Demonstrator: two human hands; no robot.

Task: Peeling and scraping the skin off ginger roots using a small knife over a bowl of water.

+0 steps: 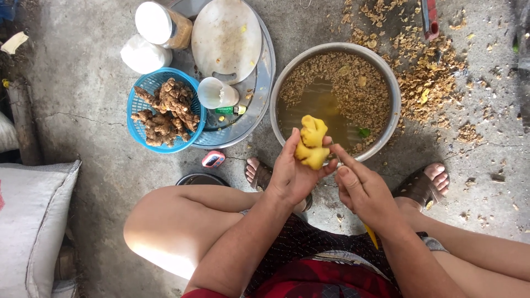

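Views: one, head-worn.
Facing: straight down over own lap and concrete floor (pixel 88 105).
Range: near, arm's reach.
Frame: basin (pixel 392 83) top centre, knees bottom.
Shared area: none, single view.

The peeled ginger root (pixel 312 142) is bright yellow and knobby, with two rounded lobes, one above the other. It stands nearly upright in the fingers of the left hand (pixel 292 176), just over the near rim of the metal basin (pixel 391 88) that holds brownish water and peelings.

A basket (pixel 165 113) of ginger roots (pixel 165 113) sits on the floor (pixel 83 83) at left, touching a tray (pixel 259 105) holding a cutting board (pixel 226 38). Right of it stands a bowl (pixel 335 99), with peelings (pixel 425 77) scattered farther right.
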